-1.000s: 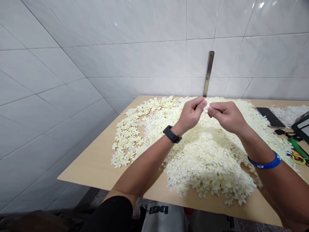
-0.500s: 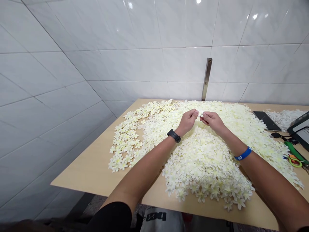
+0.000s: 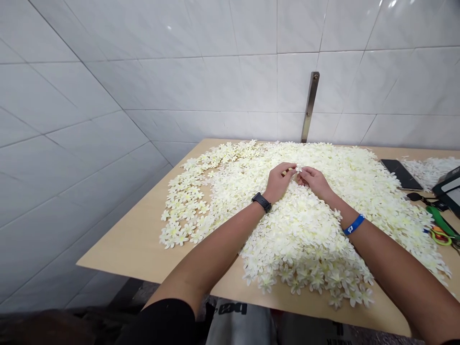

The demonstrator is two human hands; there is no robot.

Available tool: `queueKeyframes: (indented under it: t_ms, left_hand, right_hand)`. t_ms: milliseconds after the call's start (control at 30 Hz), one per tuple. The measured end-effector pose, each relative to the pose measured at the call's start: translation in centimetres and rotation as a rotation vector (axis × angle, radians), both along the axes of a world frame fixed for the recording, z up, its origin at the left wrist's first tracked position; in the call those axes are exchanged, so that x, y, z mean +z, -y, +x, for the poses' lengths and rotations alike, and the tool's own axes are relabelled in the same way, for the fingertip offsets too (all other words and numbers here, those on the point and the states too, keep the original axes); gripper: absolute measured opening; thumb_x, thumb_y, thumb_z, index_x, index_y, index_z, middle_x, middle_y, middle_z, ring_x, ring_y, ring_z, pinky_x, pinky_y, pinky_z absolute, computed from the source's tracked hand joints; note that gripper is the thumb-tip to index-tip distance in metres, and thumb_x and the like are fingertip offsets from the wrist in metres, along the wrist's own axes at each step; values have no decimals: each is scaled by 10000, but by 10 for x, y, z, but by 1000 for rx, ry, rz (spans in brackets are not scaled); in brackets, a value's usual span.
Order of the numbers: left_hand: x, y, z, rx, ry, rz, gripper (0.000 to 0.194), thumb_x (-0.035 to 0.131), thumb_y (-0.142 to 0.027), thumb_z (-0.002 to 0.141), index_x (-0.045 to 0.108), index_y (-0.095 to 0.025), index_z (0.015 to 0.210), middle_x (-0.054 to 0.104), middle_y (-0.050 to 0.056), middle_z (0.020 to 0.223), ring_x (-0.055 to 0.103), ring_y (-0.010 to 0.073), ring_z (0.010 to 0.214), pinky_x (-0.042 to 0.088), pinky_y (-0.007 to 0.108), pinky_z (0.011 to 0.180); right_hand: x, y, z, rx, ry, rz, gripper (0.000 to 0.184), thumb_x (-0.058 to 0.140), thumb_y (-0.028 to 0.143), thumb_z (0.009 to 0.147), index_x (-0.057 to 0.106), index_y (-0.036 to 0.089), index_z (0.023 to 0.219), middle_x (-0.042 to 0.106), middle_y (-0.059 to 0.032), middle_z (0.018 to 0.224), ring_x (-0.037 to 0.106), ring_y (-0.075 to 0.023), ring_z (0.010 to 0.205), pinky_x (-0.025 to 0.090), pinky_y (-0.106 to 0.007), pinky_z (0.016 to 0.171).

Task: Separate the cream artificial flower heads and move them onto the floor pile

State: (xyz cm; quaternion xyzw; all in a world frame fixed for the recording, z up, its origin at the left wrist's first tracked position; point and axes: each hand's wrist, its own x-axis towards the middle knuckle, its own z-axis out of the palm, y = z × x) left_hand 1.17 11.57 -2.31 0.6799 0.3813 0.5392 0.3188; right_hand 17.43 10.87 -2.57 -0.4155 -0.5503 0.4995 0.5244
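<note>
Between my fingertips, just above the heap, is a small white artificial flower [image 3: 299, 168]. My left hand [image 3: 279, 181] pinches it from the left, thumb and forefinger at its edge. From the right, my right hand [image 3: 315, 182] grips the same flower, its other fingers curled under. Below and around both hands spreads a large heap of white and pale yellow artificial flowers [image 3: 302, 239], thickest in front of me. Looser flowers [image 3: 183, 206] lie flat toward the left side of the table.
The wooden table [image 3: 125, 249] meets a tiled wall [image 3: 215, 86] with a metal strip [image 3: 310, 108]. At the right lie a dark phone [image 3: 401, 174], small white pieces [image 3: 427, 171], a black box [image 3: 449, 191], a green-handled tool [image 3: 441, 223] and yellow-green scissors handles [image 3: 441, 238].
The view has tilted slightly down. My fingers have shifted on the flower, and it now shows more openly between them; the left fingers are straighter than before.
</note>
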Motion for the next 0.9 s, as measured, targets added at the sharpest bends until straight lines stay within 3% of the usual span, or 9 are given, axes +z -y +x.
queueKeyframes:
  t_ms: [100, 267, 433, 633, 767, 900]
  left_hand:
    - [0, 0, 0, 10, 16, -24, 135, 667, -232, 879, 771, -192, 955, 760, 67, 1064, 683, 178, 980, 534, 266, 777]
    - [-2, -2, 0, 45, 100, -52, 123, 707, -286, 849, 770, -182, 867, 770, 60, 955, 684, 182, 908, 538, 294, 781]
    - [0, -1, -1, 33, 42, -47, 124, 660, -278, 876, 718, -171, 851, 737, 48, 898, 637, 156, 825, 510, 281, 753]
    - [-2, -1, -2, 76, -108, 60, 220, 598, -368, 942, 585, -181, 827, 606, 6, 806, 541, 132, 756, 440, 261, 715]
    - [-5, -4, -2, 75, -118, 78, 145, 497, -238, 982, 610, -176, 916, 655, 40, 902, 564, 144, 806, 448, 275, 755]
    - [-3, -2, -3, 102, -141, 122, 209, 570, -223, 953, 623, -199, 1154, 672, 84, 1141, 593, 162, 888, 478, 288, 791]
  right_hand:
    - [-1, 4, -2, -107, -32, 66, 470, 852, 556, 644, 566, 233, 829, 595, 39, 658, 570, -129, 601, 503, -267, 566]
    - [4, 12, -7, -142, -18, 147, 434, 825, 563, 681, 683, 203, 875, 655, -14, 740, 632, -164, 675, 597, -331, 627]
    - [5, 9, -7, -163, -44, 73, 518, 907, 560, 537, 670, 190, 811, 643, -1, 654, 624, -158, 617, 610, -341, 620]
    - [3, 6, -4, -199, -27, 90, 492, 895, 550, 575, 639, 193, 797, 625, 6, 694, 607, -137, 604, 587, -307, 584]
    - [3, 7, -4, -199, 13, 119, 474, 860, 563, 622, 613, 199, 799, 598, 16, 674, 558, -117, 564, 561, -291, 566]
    - [4, 8, -4, -192, 10, 128, 478, 856, 568, 626, 594, 207, 797, 582, 26, 665, 536, -111, 554, 536, -277, 545]
